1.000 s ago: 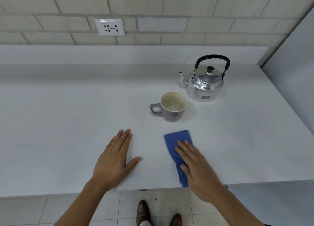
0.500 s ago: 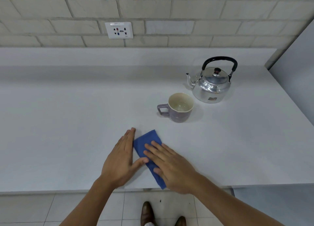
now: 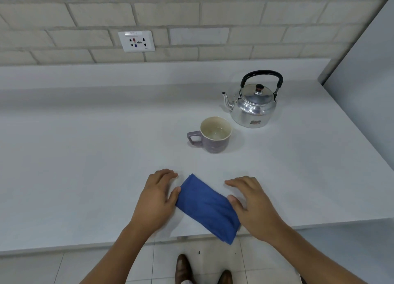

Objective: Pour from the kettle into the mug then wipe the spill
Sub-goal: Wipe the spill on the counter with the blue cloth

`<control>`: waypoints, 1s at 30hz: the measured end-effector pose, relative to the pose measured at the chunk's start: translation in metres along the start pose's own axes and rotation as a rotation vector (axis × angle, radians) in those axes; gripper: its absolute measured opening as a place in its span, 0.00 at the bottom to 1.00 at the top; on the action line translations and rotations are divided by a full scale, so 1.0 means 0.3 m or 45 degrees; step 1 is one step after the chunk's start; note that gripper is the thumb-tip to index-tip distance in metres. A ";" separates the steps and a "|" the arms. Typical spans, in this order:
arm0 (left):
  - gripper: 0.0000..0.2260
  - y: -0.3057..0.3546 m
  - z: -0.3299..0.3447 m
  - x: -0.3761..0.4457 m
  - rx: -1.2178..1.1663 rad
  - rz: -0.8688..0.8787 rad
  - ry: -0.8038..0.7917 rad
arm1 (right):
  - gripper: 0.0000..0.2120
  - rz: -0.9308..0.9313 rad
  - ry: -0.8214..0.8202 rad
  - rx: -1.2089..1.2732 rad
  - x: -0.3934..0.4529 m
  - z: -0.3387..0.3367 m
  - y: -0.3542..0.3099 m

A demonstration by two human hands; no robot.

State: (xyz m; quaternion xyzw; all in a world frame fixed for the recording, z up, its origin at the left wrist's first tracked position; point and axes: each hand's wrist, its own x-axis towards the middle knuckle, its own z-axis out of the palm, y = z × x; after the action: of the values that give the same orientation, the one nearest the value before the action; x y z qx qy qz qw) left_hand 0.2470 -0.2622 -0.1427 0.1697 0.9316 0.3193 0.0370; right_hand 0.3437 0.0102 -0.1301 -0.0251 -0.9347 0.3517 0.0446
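A shiny metal kettle (image 3: 253, 107) with a black handle stands upright at the back right of the white counter (image 3: 85, 155), spout pointing left. A grey-purple mug (image 3: 215, 137) sits in front of it, handle to the left, with a little liquid inside. A folded blue cloth (image 3: 207, 207) lies flat near the front edge, one corner hanging over it. My left hand (image 3: 156, 200) rests at the cloth's left end with the thumb touching it. My right hand (image 3: 253, 202) rests at its right end, thumb against the cloth. Both hands have their fingers spread and lie on the counter.
A brick wall with a white power socket (image 3: 136, 41) runs behind the counter. A grey panel (image 3: 366, 74) closes off the right side. Below the front edge are floor tiles and my shoes (image 3: 202, 271).
My right hand slid the cloth left toward my left hand, then came off its top. Both hands now sit at the cloth's two ends. Kettle and mug stayed put.
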 end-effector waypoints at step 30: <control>0.09 0.083 -0.025 -0.042 -0.332 -0.364 0.176 | 0.07 0.440 0.053 0.384 0.080 -0.002 -0.159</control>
State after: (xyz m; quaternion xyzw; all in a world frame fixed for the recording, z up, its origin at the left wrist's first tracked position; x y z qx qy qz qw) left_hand 0.2649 -0.2526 -0.1221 0.0073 0.8973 0.4397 0.0396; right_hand 0.3191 -0.0233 -0.0965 -0.1850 -0.8522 0.4893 0.0062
